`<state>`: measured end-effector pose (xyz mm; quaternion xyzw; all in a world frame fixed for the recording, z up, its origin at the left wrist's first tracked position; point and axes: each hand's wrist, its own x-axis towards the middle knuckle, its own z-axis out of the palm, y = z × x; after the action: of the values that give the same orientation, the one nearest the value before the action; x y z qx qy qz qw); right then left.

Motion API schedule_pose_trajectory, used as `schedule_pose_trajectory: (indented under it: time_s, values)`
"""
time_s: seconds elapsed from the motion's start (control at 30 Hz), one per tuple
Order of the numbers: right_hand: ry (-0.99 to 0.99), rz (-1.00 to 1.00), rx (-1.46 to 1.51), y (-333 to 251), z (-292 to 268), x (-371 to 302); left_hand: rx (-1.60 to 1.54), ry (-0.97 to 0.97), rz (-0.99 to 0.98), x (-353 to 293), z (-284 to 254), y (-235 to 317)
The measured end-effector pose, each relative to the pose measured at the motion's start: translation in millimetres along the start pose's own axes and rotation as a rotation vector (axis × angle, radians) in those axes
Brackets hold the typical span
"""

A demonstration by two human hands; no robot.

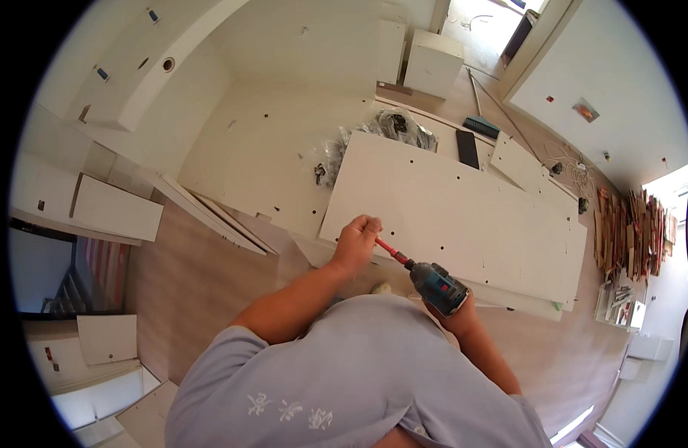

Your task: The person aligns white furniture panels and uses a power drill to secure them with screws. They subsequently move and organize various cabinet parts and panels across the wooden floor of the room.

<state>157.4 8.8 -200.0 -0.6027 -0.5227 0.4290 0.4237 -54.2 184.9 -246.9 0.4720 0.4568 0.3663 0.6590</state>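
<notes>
My right hand (457, 317) grips a dark blue and black cordless driver (439, 288), held tilted with its nose pointing up and to the left. A long red bit (391, 251) runs out of its chuck toward my left hand (357, 240). The fingers of that hand are pinched together at the bit's far end; whatever small thing they hold is hidden. Both hands are over the near edge of a large white panel (433, 201) with several dark holes. The panel lies flat on other white boards in front of me.
Clear plastic bags of hardware (396, 125) lie behind the panel, beside a black flat rectangular object (467, 149). Farther right are a broom (480, 125), a coil of pale cable (575, 172) and a stack of wood strips (631, 231). White cabinet parts (116, 209) stand at the left.
</notes>
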Motion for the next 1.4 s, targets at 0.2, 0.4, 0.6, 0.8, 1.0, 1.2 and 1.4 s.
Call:
schedule_pose_trajectory:
  time_s: [0.2,0.4,0.6,0.8,1.0,1.2,1.4]
  values:
    - [-0.097,0.006,-0.155,-4,-2,17,0.003,-0.134,0.026,-13,-8,-6]
    - [-0.059,0.288,0.419,9,-10,25,-0.204,-0.127,-0.143,-24,-25,10]
    - [-0.028,0.436,-0.016,-2,-26,54,0.159,0.404,0.078,3,-119,-100]
    - [-0.113,0.47,-0.558,-11,-26,86,-0.202,0.231,-0.463,12,-124,-92]
    - [-0.371,0.35,-1.085,-80,-5,138,-0.152,0.269,-0.397,23,-113,-108]
    - [-0.555,0.18,-1.341,-106,26,164,-0.102,0.32,-0.355,25,-113,-117]
    - [-0.527,0.487,-1.277,-90,2,177,-0.074,0.341,-0.289,32,-111,-130]
